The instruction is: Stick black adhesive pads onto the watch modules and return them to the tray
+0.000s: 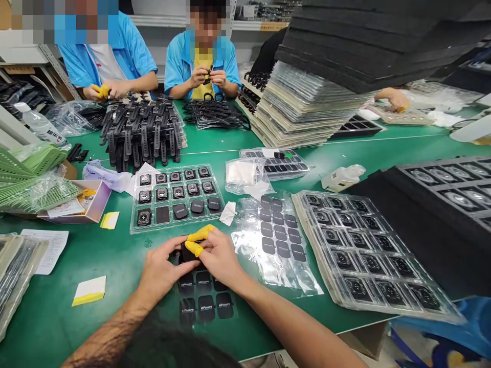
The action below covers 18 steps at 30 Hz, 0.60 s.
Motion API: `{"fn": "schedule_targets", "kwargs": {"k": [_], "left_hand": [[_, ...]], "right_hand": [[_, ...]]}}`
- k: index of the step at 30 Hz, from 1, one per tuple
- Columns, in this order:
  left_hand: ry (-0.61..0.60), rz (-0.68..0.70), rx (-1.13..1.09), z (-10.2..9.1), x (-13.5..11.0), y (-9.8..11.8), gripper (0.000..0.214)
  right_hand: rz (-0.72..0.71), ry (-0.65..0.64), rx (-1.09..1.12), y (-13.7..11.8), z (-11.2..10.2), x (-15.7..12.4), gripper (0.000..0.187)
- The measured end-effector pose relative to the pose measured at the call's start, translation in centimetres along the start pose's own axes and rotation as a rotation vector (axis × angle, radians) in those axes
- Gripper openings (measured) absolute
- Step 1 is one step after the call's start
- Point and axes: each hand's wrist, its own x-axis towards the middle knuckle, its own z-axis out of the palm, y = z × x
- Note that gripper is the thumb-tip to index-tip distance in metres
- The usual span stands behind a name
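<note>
Head view: my left hand (161,271) and right hand (218,258) meet low on the green table (115,255), both pinched on one small black square piece (187,253). Left thumb and fingers are closed on its left edge. The right hand grips its top and right side with two fingers in yellow finger covers (199,234); the other right fingers are curled in. The piece sits just above a sheet of black stickers (205,306) with white lettering, and my hands partly hide it.

Just beyond my hands lies a clear tray (153,227) with rows of watch bodies and a few flat black squares. To its right is a plastic film (276,230) carrying more black squares, then a stack of clear trays (318,245) filled with watch bodies. A heap of black straps (141,130) stands behind the tray. A yellow-edged pad (90,290) lies to my left, well apart.

Across the table two people in blue shirts (176,61) handle small parts.
</note>
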Motion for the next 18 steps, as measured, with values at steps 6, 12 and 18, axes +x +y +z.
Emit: {"fn": "schedule_targets", "kwargs": {"k": [6,12,18], "left_hand": [[0.011,-0.134,-0.093,-0.1,0.3,-0.2,0.050],[-0.031,-0.182,-0.172,-0.2,0.3,0.2,0.049],[0.015,-0.141,-0.163,-0.2,0.3,0.4,0.046]], "right_hand": [[-0.043,0.000,0.087,-1.9,-7.2,2.2,0.023],[0.163,0.226,-0.785,0.5,-15.9,4.9,0.032],[-0.165,0.227,-0.690,2.8,-11.9,5.9,0.032]]}}
